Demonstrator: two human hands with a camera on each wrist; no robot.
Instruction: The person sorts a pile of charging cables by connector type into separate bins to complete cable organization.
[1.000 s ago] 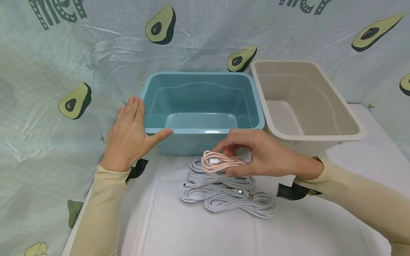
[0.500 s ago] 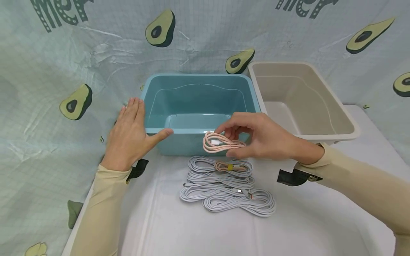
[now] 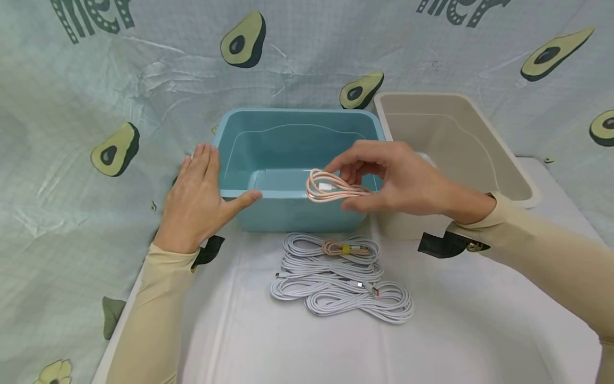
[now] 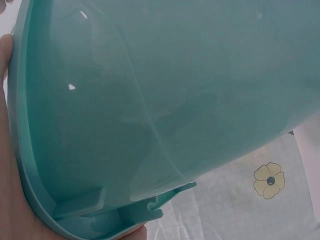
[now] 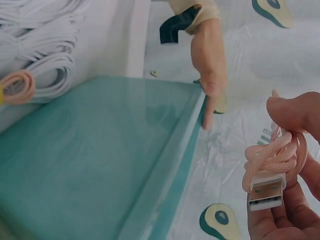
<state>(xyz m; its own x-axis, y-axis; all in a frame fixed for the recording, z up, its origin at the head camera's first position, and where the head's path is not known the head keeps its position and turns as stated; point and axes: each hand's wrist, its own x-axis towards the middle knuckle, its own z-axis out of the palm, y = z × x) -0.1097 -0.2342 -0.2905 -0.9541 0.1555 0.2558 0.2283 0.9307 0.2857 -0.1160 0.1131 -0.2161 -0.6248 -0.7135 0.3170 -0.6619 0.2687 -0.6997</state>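
My right hand (image 3: 379, 176) pinches a coiled pink cable (image 3: 331, 188) and holds it in the air over the front rim of the teal bin (image 3: 297, 154). In the right wrist view the pink cable (image 5: 272, 160) shows its white USB plug between my fingers (image 5: 295, 112). My left hand (image 3: 196, 197) lies flat against the teal bin's left front corner, thumb along the front rim; the left wrist view is filled by the teal bin (image 4: 165, 100). On the table in front lie several coiled white cables (image 3: 336, 282) and a second pink coil (image 3: 342, 248).
A beige bin (image 3: 479, 138) stands to the right of the teal one, both against an avocado-print backdrop (image 3: 96, 106). The white table (image 3: 431, 341) extends in front and to the right of the cable pile.
My right hand has lifted the pink cable off the pile and carried it up and back to the teal bin's front rim. A second pink coil is uncovered. My left hand has stayed put.
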